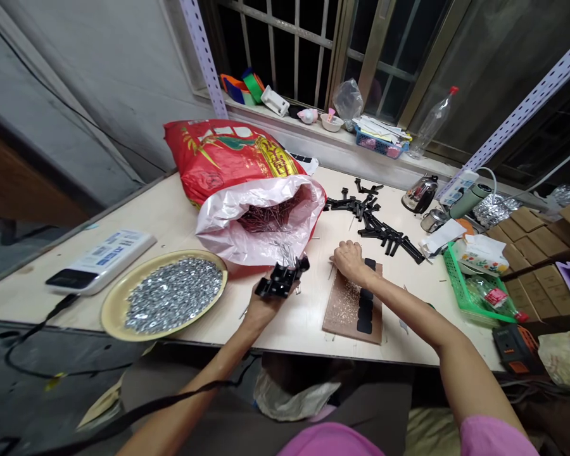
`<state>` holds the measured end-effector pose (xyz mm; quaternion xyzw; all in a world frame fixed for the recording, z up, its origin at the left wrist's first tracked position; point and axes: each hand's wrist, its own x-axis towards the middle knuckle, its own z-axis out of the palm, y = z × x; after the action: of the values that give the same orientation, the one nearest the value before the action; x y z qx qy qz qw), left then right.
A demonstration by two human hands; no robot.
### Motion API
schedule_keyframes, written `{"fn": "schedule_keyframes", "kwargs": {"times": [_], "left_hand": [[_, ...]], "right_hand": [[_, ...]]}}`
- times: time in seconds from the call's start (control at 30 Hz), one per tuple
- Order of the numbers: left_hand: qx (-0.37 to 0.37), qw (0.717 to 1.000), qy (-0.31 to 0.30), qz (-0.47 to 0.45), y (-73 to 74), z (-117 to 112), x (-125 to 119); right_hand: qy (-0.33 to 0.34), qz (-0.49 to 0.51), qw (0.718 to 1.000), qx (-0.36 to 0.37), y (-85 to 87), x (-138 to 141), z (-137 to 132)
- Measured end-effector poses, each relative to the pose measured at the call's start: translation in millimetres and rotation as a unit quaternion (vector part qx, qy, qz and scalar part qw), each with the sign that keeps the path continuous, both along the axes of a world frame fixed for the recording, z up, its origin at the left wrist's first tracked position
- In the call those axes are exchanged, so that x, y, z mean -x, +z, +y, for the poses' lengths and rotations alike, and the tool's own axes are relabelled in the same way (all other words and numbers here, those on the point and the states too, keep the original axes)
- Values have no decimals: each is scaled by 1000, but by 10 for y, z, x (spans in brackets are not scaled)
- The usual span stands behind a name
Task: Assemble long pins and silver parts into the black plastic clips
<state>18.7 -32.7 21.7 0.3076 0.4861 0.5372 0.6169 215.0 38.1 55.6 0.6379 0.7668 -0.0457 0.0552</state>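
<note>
My left hand (268, 304) is closed around a bunch of black plastic clips (281, 278), held just in front of the bag's mouth. Thin metal pins (287, 253) stick up behind the clips. My right hand (349, 261) is curled, fingertips together, at the upper left corner of a brown board (342, 316); what it pinches, if anything, is too small to name. A row of black rounded pads (365, 313) runs along the board's right side. The red bag (237, 158) lies on its side with its white mouth open, full of metal pins (270, 215).
A yellow plate (111, 320) of small metal pieces and a white power pack (104, 259) stand on the left. More black clips (384, 231) lie scattered behind the board. On the right are a green basket (456, 285), a kettle (420, 193) and cardboard boxes (541, 285).
</note>
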Motion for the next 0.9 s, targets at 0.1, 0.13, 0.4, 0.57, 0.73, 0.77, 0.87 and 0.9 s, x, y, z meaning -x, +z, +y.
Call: {"fn": "schedule_keyframes", "kwargs": {"times": [0.1,0.13,0.4,0.57,0.73,0.77,0.87,0.9], "left_hand": [[0,1000,3,-19,36,-2,-37],[3,999,3,-37,52,-2,-43],[-15,1000,-2,-12,47,-30,-73],[-22,998,12,53,-28,-12,-39],[-20,999,-1,45,-72,26,-12],[-21,999,-9,42,-78,34,-22],[-12,999,-31,42,-79,55,-70],[-9,998,-37,44,-74,58,-86]], "right_hand": [[-47,-5,999,14,-74,114,43],[-62,-4,998,23,-78,151,59],[-107,72,991,46,-33,338,22],[-116,170,978,37,123,286,35],[-59,375,920,-94,456,259,-97],[-27,444,886,-132,513,277,-159],[67,564,801,-188,603,363,-344],[85,567,797,-191,601,391,-387]]}}
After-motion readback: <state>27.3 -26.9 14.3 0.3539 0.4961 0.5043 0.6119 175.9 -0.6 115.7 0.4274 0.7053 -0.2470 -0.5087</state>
